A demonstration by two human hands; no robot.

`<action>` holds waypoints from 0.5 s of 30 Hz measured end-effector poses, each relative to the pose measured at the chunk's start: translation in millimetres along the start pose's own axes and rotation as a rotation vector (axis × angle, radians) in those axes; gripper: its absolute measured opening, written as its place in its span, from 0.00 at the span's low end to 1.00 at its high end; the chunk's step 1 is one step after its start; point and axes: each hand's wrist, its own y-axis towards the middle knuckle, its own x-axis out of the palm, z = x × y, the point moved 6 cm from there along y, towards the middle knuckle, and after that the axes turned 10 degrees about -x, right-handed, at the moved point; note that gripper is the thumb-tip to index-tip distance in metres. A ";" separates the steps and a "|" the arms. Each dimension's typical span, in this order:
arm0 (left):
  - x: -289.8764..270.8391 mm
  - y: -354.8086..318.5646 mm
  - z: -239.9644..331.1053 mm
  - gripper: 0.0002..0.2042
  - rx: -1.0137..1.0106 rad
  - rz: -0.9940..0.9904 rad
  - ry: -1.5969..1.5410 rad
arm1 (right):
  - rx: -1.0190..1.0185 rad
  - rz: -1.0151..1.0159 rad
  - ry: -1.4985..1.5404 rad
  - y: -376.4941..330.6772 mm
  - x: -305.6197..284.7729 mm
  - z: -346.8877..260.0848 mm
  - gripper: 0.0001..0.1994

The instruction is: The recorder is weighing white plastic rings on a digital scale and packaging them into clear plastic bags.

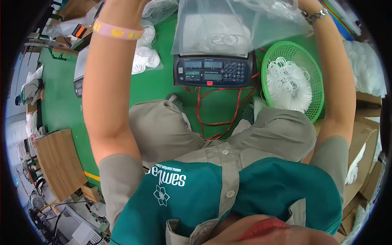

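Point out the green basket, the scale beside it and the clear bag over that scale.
Green basket point(317, 86): head view, mesh wall, right side.
Scale point(213, 71): head view, dark front panel.
Clear bag point(220, 29): head view, see-through film near its middle.

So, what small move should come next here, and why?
Probably let the clear bag rest freely on the scale: the white rings inside lie over its platform, while the right hand is at the bag's upper right, where a pull could skew the reading. The left hand is out of view.
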 end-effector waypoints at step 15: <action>2.0 37.6 -109.1 0.36 -0.420 -0.153 0.040 | 0.072 0.528 0.007 -15.9 18.9 44.1 0.14</action>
